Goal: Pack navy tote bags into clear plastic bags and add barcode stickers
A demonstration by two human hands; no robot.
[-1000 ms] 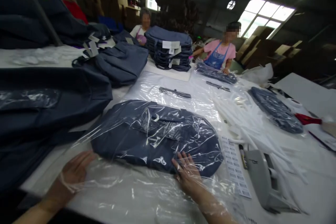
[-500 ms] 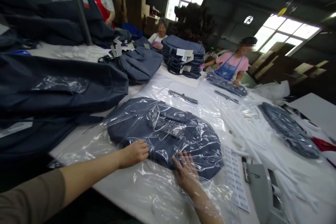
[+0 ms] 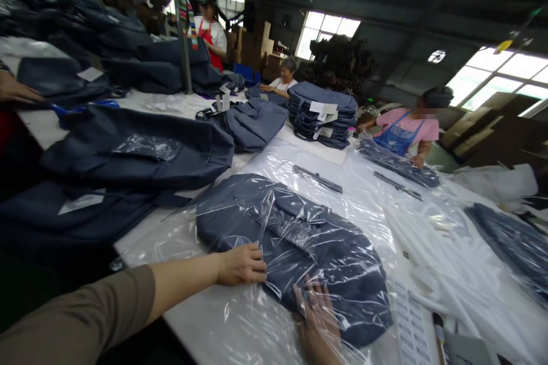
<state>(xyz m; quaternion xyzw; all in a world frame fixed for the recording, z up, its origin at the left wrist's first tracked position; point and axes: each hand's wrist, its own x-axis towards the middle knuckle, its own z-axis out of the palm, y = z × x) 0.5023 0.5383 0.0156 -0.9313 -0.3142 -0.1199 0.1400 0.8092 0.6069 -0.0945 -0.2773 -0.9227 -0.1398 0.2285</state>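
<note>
One oval navy fabric bag lies under clear plastic film on the white counter; left hand curled, grip's hold unclear; right hand spread, gripping nothing visible. Press gently, evenly.

Bright windows in dark wall
</note>
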